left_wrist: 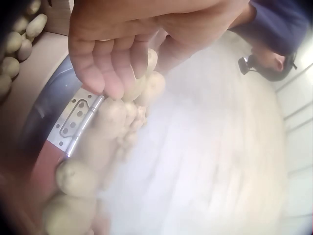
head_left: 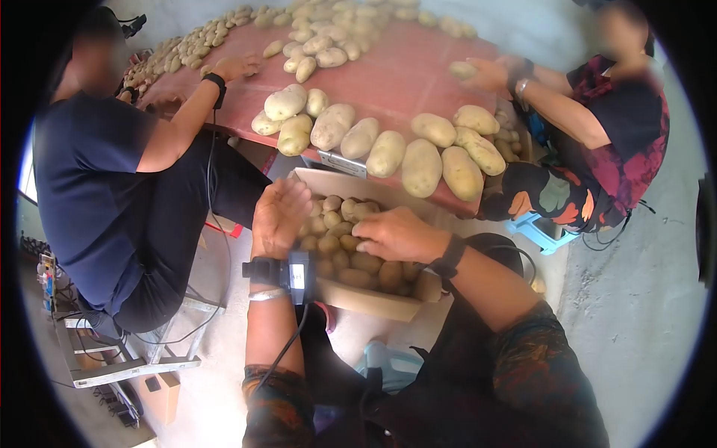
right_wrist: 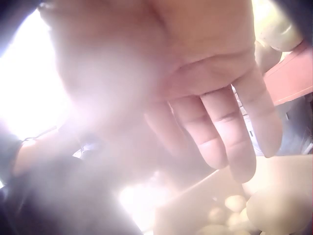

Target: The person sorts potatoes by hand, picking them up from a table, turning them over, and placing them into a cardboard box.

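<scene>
In the head view, the left hand (head_left: 281,215) is raised at the left side of a cardboard box (head_left: 366,302), palm turned up, fingers loosely bent and holding nothing visible. The left wrist view shows that hand (left_wrist: 132,44) with its fingers hanging relaxed. Over the right part of the box is the right hand (head_left: 399,235), its fingertips just above small potatoes (head_left: 357,278). No potato shows in its grip; in the right wrist view the hand's (right_wrist: 210,98) fingers extend loosely, and a potato (right_wrist: 279,210) lies below them. Whether the fingertips touch a potato cannot be told.
Large potatoes (head_left: 421,169) line the near edge of the red table (head_left: 246,89), with piles farther back. One person (head_left: 97,201) sits at the left; another (head_left: 624,127), at the right, holds a potato (head_left: 463,70). A blue stool (head_left: 549,237) stands at the right.
</scene>
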`<state>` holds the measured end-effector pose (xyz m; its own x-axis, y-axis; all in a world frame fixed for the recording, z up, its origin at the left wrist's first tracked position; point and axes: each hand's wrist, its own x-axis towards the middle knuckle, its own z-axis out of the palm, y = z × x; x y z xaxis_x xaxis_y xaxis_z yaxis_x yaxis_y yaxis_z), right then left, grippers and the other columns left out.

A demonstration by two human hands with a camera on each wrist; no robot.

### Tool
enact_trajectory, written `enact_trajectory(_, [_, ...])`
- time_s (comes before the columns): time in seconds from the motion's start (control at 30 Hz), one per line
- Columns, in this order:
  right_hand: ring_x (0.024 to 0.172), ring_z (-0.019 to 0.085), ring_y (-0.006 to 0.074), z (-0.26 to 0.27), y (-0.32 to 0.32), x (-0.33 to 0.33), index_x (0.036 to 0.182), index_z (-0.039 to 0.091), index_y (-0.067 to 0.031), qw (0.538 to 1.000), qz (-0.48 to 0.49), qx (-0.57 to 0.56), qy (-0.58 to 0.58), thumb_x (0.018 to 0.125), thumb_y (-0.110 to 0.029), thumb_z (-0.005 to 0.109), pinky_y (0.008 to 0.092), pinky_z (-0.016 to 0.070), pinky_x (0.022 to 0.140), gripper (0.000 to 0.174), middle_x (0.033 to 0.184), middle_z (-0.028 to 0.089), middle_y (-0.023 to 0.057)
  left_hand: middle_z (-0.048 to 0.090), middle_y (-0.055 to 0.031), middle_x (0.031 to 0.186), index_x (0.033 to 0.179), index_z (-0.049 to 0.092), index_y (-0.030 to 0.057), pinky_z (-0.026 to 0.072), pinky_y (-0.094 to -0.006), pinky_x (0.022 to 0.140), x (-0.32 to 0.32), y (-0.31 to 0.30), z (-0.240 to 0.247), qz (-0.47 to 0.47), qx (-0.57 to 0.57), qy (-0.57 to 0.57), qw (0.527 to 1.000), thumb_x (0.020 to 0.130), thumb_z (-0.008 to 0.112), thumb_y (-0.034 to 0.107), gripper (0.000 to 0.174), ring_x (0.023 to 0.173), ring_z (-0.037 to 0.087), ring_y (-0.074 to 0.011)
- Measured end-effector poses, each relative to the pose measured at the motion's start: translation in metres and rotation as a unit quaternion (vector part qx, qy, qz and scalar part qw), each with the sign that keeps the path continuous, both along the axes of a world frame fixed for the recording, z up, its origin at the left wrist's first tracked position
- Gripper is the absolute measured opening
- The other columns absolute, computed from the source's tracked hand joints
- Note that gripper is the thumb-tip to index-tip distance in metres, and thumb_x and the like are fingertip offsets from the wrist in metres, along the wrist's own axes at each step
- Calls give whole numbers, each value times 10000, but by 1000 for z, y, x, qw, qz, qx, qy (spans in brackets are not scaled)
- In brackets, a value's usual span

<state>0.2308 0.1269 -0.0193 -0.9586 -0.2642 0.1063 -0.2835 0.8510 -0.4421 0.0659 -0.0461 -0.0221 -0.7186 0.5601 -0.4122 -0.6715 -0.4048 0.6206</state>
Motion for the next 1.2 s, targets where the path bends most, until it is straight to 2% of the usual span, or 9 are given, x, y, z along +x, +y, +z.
enact_trajectory(0.17, [677,568,275,36,55,-9,855,576,-35,885,-239,-261,301,764,-127,613,343,462,612,135,749,576,123,588,-87,893,916,535,55,467,-357,759,0,0,-4,-35,43,18,998,829,562,274,238,832,572,-225])
enact_trajectory(0.2, [772,579,290,42,80,-14,858,576,-24,893,-272,-151,325,751,-144,623,364,461,670,167,818,586,141,588,-88,894,921,535,53,469,-354,754,0,1,-6,-58,62,23,996,828,562,274,241,832,574,-223])
enact_trajectory(0.37, [966,546,344,69,142,-44,1019,558,-36,928,-339,151,43,707,-259,639,411,434,798,392,1030,566,187,590,-86,897,928,533,50,469,-342,750,10,11,9,-28,-17,37,999,832,550,276,246,829,575,-212])
enact_trajectory(0.7, [1188,411,303,47,182,-67,1270,387,7,969,-240,-44,-49,696,-309,645,368,330,983,704,1264,440,195,602,-80,876,925,539,47,471,-317,727,2,11,5,-44,-17,30,998,846,531,272,239,805,582,-194])
enact_trajectory(0.77, [1178,419,284,78,135,-41,1306,325,0,890,-265,-365,62,729,-232,612,363,353,968,684,1257,435,176,604,-80,875,927,542,49,473,-313,721,4,12,6,-60,-14,46,997,851,531,273,237,797,585,-191])
enact_trajectory(0.8, [1178,419,284,79,119,-33,1306,325,0,890,-266,-365,57,729,-232,612,363,353,968,684,1257,435,176,606,-79,874,929,545,52,474,-308,715,5,14,8,-78,-11,66,995,856,531,274,234,789,588,-188])
enact_trajectory(0.87, [1181,413,264,74,90,-20,1327,282,-16,780,-141,-606,64,748,-127,553,358,370,958,649,1272,409,159,609,-82,877,939,545,52,479,-311,712,12,21,12,-119,-1,66,991,860,533,280,241,794,595,-192])
enact_trajectory(1.0, [1172,419,254,51,34,-17,1345,220,-26,645,-50,-762,20,730,-50,493,366,361,970,673,1281,388,146,611,-125,958,1065,513,38,504,-329,721,26,35,11,-266,34,78,960,882,510,352,363,854,616,-229])
enact_trajectory(1.2, [1125,439,221,34,12,-38,1321,271,-31,648,-51,-760,-14,748,-57,500,345,346,971,618,1196,439,123,596,-104,1006,1141,483,49,514,-335,740,32,37,21,-274,47,87,957,887,506,342,389,884,611,-225])
